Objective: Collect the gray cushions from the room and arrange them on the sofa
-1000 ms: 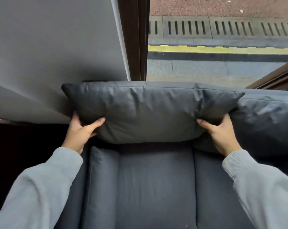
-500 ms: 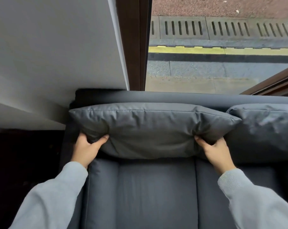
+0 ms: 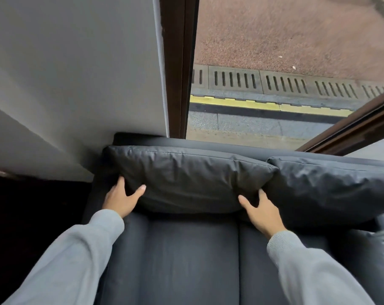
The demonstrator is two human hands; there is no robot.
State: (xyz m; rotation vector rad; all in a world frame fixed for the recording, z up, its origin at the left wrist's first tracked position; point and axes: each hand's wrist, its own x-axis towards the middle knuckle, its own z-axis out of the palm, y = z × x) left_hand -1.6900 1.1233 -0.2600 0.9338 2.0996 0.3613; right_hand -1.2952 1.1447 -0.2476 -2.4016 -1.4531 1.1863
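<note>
A dark gray cushion (image 3: 186, 177) leans against the back of the gray sofa (image 3: 186, 260) at its left end. My left hand (image 3: 120, 199) grips its lower left corner, thumb on the front. At the lower right corner my right hand (image 3: 261, 210) holds the same cushion. A second gray cushion (image 3: 331, 190) stands just to the right, touching the first. Another gray cushion (image 3: 382, 249) lies partly in view at the right edge.
A white wall (image 3: 65, 84) rises behind the sofa's left end. A dark brown window frame (image 3: 177, 62) and glass stand behind the sofa back, with pavement outside. Dark floor (image 3: 32, 216) lies left of the sofa.
The cushion has come down from above the sofa back and now rests against the backrest. Both hands moved down with it, still holding its lower corners.
</note>
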